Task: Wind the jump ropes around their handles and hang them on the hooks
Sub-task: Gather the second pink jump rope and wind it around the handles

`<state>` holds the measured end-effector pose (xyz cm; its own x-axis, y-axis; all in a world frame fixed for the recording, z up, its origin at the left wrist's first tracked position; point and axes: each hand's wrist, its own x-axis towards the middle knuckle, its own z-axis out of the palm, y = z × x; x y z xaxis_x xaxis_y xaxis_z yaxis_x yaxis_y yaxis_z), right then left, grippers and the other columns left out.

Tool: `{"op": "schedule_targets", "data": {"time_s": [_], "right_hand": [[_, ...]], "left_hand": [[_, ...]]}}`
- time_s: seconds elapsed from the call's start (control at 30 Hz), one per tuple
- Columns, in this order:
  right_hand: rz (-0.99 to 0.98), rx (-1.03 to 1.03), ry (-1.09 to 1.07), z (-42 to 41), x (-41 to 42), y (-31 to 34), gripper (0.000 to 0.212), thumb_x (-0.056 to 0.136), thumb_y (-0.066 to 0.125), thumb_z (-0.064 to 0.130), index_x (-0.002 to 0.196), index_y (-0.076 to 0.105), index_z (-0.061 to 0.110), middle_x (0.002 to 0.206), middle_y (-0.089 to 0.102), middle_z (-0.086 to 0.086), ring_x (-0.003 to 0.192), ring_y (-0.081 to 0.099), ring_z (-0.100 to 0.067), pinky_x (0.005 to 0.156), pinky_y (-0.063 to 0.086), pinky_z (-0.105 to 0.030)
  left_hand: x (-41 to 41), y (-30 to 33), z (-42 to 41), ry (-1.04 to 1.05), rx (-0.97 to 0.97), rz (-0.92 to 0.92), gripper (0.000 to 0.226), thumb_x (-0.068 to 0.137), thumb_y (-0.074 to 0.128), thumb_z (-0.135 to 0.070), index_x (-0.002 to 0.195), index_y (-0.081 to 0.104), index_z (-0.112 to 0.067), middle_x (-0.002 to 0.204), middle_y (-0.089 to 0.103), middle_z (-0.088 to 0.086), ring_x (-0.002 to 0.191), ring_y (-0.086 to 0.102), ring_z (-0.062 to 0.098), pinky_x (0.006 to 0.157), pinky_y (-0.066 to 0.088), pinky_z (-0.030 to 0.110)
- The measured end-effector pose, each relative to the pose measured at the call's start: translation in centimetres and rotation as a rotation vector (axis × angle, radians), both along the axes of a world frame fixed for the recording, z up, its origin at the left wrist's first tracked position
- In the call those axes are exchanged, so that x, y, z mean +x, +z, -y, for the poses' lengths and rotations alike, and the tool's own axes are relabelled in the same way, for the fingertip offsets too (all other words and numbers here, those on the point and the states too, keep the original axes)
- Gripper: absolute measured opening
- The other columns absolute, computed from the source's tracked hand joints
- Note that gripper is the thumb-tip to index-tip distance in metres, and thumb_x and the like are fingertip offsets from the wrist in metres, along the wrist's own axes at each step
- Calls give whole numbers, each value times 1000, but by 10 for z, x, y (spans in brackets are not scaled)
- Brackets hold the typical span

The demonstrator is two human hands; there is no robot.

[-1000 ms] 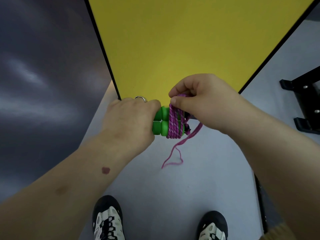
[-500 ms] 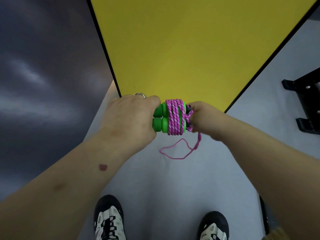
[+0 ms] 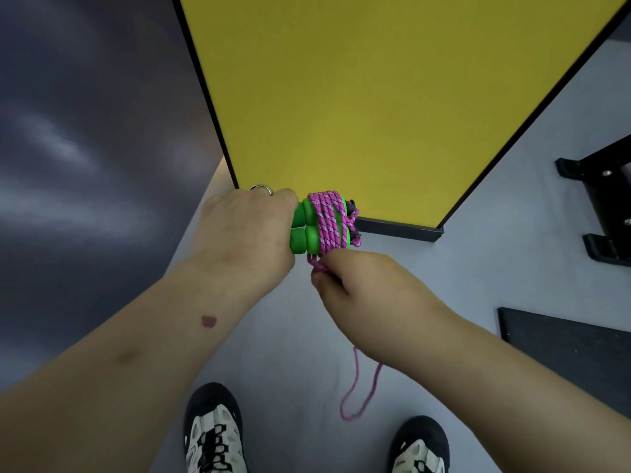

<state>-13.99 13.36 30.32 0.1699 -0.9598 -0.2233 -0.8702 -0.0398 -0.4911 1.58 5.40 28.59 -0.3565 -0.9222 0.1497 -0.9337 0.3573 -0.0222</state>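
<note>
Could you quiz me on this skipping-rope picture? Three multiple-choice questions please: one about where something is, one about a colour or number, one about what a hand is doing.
1. Where does the loose rope loop hang?
A. below the right hand
B. over the yellow panel
C. across the left forearm

2. What colour are the handles?
A. blue
B. green
C. white

3. What is the left hand doing?
A. lying flat and open
B. pointing at the floor
C. gripping the handles

Answers: 1 A, the loop dangles under that hand, above the shoes. 2 B, both handles show bright green beside the pink rope. 3 C, its fingers wrap round the handle ends.
</note>
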Motion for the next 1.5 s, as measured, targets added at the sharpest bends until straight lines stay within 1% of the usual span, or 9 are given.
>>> {"op": "schedule_targets", "data": {"time_s": [0.13,0.3,0.5,0.7,0.87,1.07,1.13,1.27,1.5], "right_hand": [[17,-32,-43,8,-7,26,16,94,49,30,91,63,24,75,61,4,66,58,-17,55,49,-35],[232,-12,-129,29,-21,44,17,86,55,19,88,65,33,68,64,9,46,50,-3,40,35,-17],[210,-37,-68,48,-34,41,9,94,63,24,96,69,31,85,69,7,70,65,-13,52,45,-17],[260,-89,-146,64,-46,32,7,86,77,29,92,75,26,80,69,8,59,60,-3,48,43,-10],[323,-21,-170,76,-54,24,7,86,78,33,87,78,25,77,73,-1,58,59,-8,59,55,-32],[427,163,-243,84,-64,0,18,85,76,43,86,80,25,80,76,-6,69,61,-15,76,57,-42],[468,261,-268,79,-65,-8,15,91,72,35,86,80,23,78,70,-20,67,50,-24,68,49,-43],[403,350,-305,64,-70,-19,35,97,46,-4,70,57,15,63,53,-4,62,46,-20,58,48,-26],[307,396,-192,36,-38,-29,31,101,49,44,91,73,28,71,54,6,61,48,-13,59,40,-28]], "left_hand": [[-2,1,-1,-16,42,23,37,74,74,-34,90,41,-29,75,38,-7,75,47,24,67,29,34],[-6,4,-4,-101,182,24,53,65,79,-51,104,50,-31,95,56,-6,91,57,24,71,33,35],[-6,3,-7,-154,185,32,42,73,64,-9,102,38,-26,94,47,-5,82,41,23,68,28,35],[-9,2,-6,-198,241,-9,37,75,64,-9,103,47,-25,88,43,-7,81,45,21,65,35,34],[-5,7,-5,-169,205,-27,50,72,63,-19,89,24,-44,88,48,-8,87,43,21,68,33,36],[-2,11,-6,-157,230,-118,41,74,63,-19,108,48,-37,88,50,-9,86,52,23,57,47,35],[-3,11,-7,-148,209,-134,34,73,63,-20,102,49,-32,85,50,-8,82,53,23,57,51,38],[-5,10,-4,-114,226,-204,28,72,65,-22,91,46,-32,84,48,-8,76,53,22,59,50,36],[-6,-2,-2,-40,113,-250,28,74,70,-35,92,51,-27,82,51,-2,75,54,24,58,49,36]]}}
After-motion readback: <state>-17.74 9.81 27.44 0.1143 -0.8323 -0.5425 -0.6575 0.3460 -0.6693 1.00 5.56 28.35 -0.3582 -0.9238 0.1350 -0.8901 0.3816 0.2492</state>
